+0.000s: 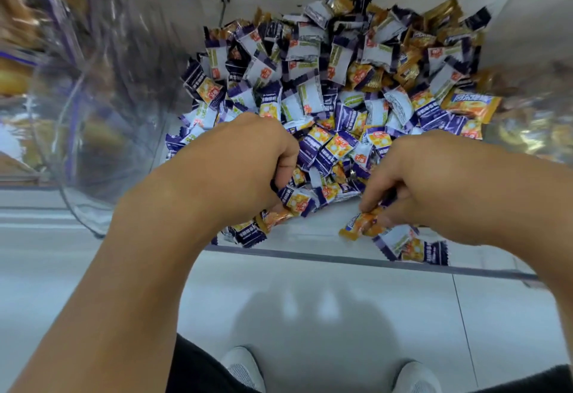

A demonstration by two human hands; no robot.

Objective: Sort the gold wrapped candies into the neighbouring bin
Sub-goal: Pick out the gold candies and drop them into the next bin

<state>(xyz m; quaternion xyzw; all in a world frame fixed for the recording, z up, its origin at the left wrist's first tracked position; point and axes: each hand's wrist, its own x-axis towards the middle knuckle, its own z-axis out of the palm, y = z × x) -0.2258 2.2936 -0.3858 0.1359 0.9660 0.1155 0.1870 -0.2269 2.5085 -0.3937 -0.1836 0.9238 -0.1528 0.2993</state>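
Gold candy (361, 224) pinched by right hand (434, 181), left hand (245, 157) gripping purple candies (294, 202)

two hands (235, 160), heaped candies (325, 82) beyond counting

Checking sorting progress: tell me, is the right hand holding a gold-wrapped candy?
Yes, the right hand pinches a gold-wrapped candy at the front of the bin.

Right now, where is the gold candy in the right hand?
Head view, lower right: the gold candy is pinched by the right hand at the bin's front edge.
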